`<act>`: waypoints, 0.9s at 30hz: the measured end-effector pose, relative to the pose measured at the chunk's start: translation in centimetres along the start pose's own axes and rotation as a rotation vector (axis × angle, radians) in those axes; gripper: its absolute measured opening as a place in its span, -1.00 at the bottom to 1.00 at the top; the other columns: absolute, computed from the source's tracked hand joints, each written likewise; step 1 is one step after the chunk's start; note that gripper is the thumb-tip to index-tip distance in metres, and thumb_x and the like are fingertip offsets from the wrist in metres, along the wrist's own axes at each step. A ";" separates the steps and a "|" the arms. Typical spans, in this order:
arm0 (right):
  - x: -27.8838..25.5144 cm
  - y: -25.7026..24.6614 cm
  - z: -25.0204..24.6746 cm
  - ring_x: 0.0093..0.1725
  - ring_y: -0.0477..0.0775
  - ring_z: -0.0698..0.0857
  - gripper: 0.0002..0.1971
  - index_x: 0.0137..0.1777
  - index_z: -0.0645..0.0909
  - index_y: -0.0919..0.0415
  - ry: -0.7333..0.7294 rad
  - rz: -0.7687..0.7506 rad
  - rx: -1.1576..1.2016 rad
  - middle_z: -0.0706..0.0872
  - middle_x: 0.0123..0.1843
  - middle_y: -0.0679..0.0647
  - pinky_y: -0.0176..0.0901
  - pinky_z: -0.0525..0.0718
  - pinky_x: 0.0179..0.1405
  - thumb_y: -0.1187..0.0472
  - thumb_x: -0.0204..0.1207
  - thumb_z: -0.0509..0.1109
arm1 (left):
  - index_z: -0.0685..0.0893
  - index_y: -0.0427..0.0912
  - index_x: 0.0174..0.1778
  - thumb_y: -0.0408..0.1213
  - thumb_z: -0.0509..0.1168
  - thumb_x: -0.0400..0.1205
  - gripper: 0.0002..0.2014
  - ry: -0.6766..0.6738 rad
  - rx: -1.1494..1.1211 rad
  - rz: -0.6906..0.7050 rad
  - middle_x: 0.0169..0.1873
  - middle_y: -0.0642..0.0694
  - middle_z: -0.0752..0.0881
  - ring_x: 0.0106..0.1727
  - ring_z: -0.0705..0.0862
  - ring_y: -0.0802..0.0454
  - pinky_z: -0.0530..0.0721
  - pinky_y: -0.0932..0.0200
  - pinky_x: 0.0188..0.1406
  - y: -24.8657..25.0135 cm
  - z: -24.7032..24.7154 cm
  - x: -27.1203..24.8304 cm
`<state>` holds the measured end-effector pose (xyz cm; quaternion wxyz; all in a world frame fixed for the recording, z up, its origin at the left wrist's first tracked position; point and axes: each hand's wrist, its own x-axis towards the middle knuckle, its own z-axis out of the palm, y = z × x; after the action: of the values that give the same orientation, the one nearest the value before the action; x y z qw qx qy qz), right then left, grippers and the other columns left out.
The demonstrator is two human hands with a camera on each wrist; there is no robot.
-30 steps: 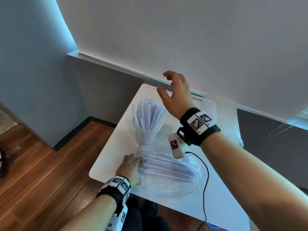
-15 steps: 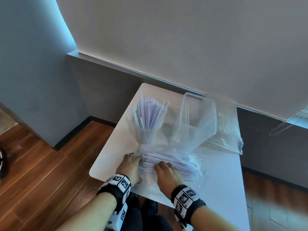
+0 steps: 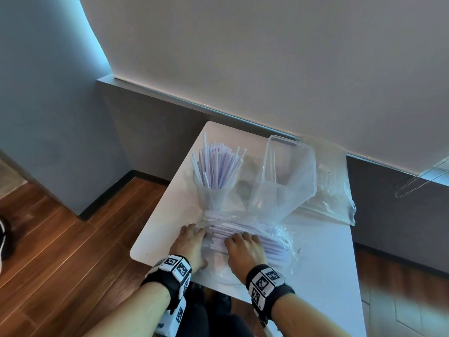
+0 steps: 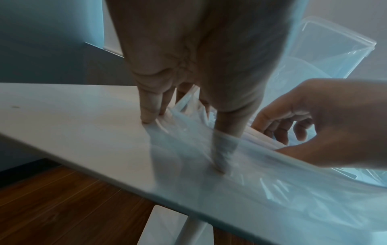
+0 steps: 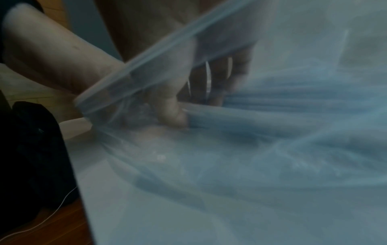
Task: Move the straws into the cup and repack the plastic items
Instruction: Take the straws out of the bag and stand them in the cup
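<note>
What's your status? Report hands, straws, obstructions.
Left hand holds bag mouth; right hand curled on bagged straws. Cup already holds many straws. Nothing blocking the cup.

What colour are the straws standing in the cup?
Pale lilac plastic straws in the clear cup, clearest in the head view.

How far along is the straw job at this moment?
Partly done: the cup already stands full of upright straws. In hand: the left hand holds the bag of remaining straws at its mouth while the right hand reaches into the bundle. Left: those straws, and repacking the other clear plastic bags.
</note>
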<state>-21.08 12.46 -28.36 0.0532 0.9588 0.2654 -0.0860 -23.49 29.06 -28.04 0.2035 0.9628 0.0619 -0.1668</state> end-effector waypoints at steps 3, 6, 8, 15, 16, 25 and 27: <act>0.1 -0.1 -0.8 -0.34 0.18 0.70 -0.76 -0.35 0.69 0.11 -0.057 -0.003 0.005 0.71 -0.39 0.04 0.01 0.67 -0.30 0.32 -0.03 0.58 | 0.41 -0.03 0.48 -0.07 0.57 0.38 -0.24 -0.002 0.003 0.001 0.51 -0.08 0.32 0.50 0.32 -0.09 0.45 0.08 0.42 -0.1 0.1 0.1; 0.2 -0.1 -1.1 0.05 0.25 0.67 -0.79 0.02 0.69 0.17 -0.112 -0.063 -0.022 0.76 -0.02 0.13 0.12 0.55 0.13 0.28 0.40 0.36 | 0.36 -0.02 0.54 -0.11 0.56 0.39 -0.20 -0.006 -0.003 -0.003 0.54 -0.09 0.29 0.52 0.30 -0.10 0.44 0.08 0.45 -0.1 0.2 0.1; 0.4 0.1 -1.0 0.15 0.26 0.64 -0.76 0.13 0.64 0.19 -0.105 -0.083 -0.052 0.73 0.09 0.14 0.13 0.47 0.23 0.23 0.50 0.29 | 0.37 -0.01 0.54 -0.12 0.55 0.40 -0.21 0.001 -0.001 0.001 0.54 -0.09 0.30 0.51 0.30 -0.09 0.44 0.08 0.44 -0.2 0.3 0.2; 0.3 -0.3 -1.0 0.08 0.27 0.67 -0.77 0.06 0.64 0.23 -0.159 -0.146 -0.106 0.74 0.03 0.19 0.13 0.51 0.19 0.14 0.46 0.41 | 0.40 -0.04 0.52 -0.12 0.58 0.39 -0.22 0.000 0.006 -0.010 0.54 -0.07 0.30 0.52 0.31 -0.08 0.45 0.08 0.45 -0.2 0.4 0.3; 0.3 -0.4 -1.3 0.00 0.26 0.70 -0.78 0.01 0.64 0.22 -0.191 -0.152 -0.120 0.76 -0.04 0.17 0.12 0.54 0.14 0.14 0.42 0.45 | 0.40 -0.04 0.52 -0.14 0.57 0.39 -0.22 0.003 0.012 -0.010 0.54 -0.07 0.30 0.52 0.31 -0.08 0.45 0.08 0.46 -0.2 0.5 0.3; -0.2 0.6 -1.1 -0.03 0.25 0.72 -0.73 0.05 0.62 0.14 -0.058 -0.194 0.028 0.75 -0.02 0.12 0.07 0.56 0.09 0.02 0.44 0.31 | 0.40 -0.04 0.51 -0.11 0.58 0.37 -0.21 -0.014 0.008 -0.008 0.53 -0.06 0.32 0.51 0.31 -0.07 0.47 0.08 0.43 -0.2 0.2 0.2; -0.6 1.2 -1.3 0.05 0.28 0.70 -0.70 0.19 0.53 0.11 -0.032 -0.164 0.147 0.74 0.09 0.11 0.04 0.49 0.15 0.02 0.53 0.22 | 0.38 -0.02 0.52 -0.09 0.58 0.35 -0.18 -0.034 0.008 -0.002 0.52 -0.06 0.32 0.50 0.31 -0.08 0.49 0.05 0.42 -0.1 0.0 0.1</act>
<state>-20.77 11.33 -26.93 -0.0200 0.9336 0.3352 -0.1248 -23.41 29.17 -28.15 0.2004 0.9605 0.0586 -0.1837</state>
